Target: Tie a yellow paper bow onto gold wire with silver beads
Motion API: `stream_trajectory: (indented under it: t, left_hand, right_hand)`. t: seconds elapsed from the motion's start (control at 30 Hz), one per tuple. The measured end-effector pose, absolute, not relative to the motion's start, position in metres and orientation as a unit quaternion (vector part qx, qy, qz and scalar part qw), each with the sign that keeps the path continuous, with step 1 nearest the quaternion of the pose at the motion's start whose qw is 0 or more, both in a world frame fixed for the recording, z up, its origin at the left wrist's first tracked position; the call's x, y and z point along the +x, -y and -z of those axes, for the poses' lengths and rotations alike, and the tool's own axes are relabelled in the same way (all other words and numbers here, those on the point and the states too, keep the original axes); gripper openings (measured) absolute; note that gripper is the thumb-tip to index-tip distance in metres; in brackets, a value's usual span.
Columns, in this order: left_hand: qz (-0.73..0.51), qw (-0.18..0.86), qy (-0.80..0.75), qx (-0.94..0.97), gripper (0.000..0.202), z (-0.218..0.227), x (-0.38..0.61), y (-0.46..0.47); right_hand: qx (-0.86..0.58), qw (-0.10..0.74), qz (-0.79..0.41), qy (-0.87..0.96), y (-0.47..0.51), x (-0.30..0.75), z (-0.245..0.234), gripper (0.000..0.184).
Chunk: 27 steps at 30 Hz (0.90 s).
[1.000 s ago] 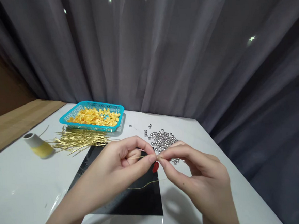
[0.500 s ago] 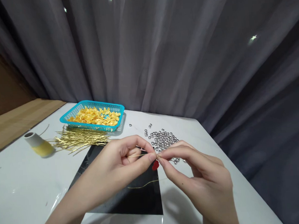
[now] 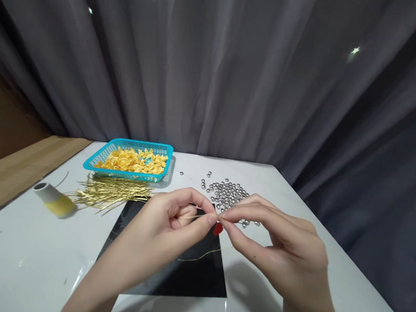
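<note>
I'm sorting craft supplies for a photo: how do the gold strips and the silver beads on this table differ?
The gold strips are long and thin, while the silver beads are small and rounded. The strips lie in one tangled bunch to the left of the hands; the beads form a loose cluster beyond the right hand, with a few strays. Both look shiny and metallic, and both lie on the white table.

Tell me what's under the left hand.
A black sheet lies under the left hand, with a thin gold wire and a red piece showing beside it. The part of the sheet beneath the palm is covered, so anything lying there cannot be seen.
</note>
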State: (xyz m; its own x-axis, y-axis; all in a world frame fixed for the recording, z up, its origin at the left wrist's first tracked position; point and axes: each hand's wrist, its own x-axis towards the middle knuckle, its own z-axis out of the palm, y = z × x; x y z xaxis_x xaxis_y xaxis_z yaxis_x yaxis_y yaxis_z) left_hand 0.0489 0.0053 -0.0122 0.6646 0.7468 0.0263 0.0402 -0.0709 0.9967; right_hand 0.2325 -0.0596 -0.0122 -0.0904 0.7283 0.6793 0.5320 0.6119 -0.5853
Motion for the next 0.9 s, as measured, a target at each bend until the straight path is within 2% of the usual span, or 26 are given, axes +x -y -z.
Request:
stream_trajectory:
  t: [0.57,0.9]
  left_hand:
    - [-0.27,0.615,-0.3,0.678,0.024,0.0127,0.047,-0.0032]
    - [-0.265,0.603,-0.308,0.686,0.024,0.0136,0.0474,-0.0032]
  right_hand:
    - [-0.438,0.512,-0.127,0.728,0.0611,0.235,0.0138,0.023]
    - [-0.446,0.499,-0.107,0.735,0.0615,0.2347,0.0117,0.019]
